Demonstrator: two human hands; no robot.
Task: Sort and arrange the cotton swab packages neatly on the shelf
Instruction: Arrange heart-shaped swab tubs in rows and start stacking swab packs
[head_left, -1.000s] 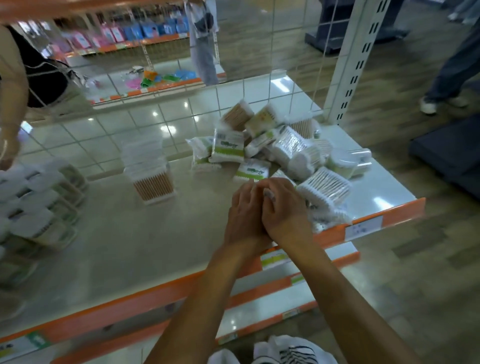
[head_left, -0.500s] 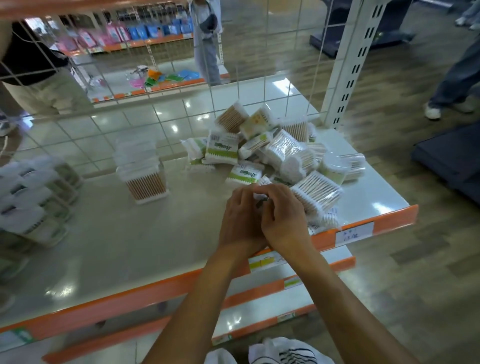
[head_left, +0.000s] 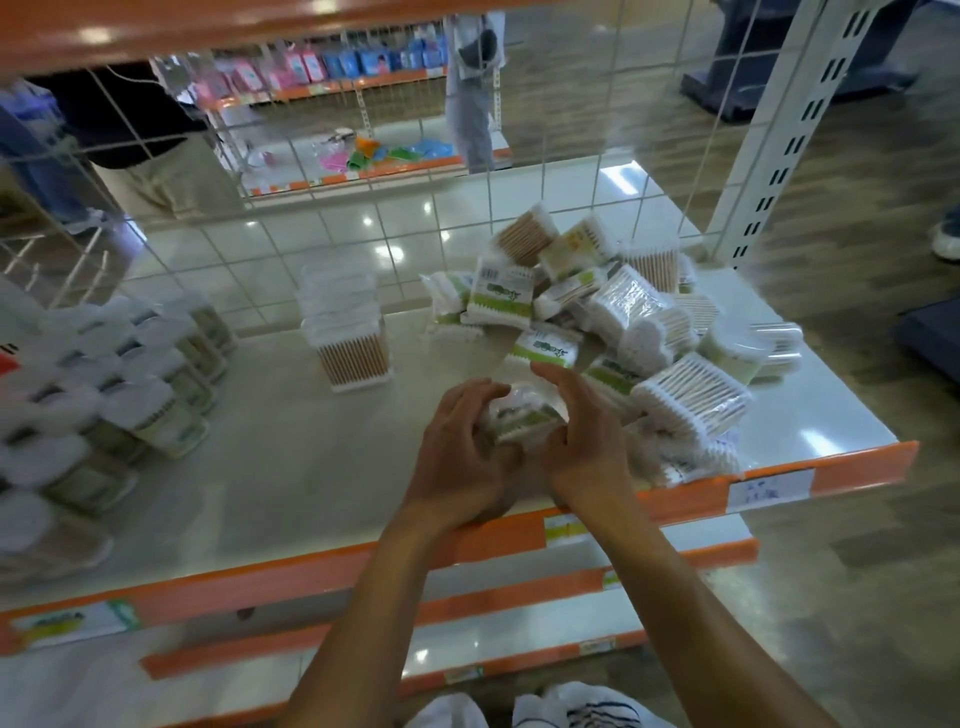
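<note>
- A small green-and-white cotton swab package (head_left: 521, 422) is held between both hands, just above the front part of the shelf (head_left: 291, 483), near its orange edge.
- The left hand (head_left: 460, 457) curls its fingers round the left end, and the right hand (head_left: 584, 441) closes on the right end. Probably the two hands square the package before placing it.
- Just behind and to the right lies the unsorted pile (head_left: 623, 317) of mixed packages, some leaning on others.
- Farther left stands a tidy stack (head_left: 345, 332) of clear boxes, and at the far left there are neat rows (head_left: 130, 395), which seem to be the finished part.
- Judging from the pile, much sorting remains.
</note>
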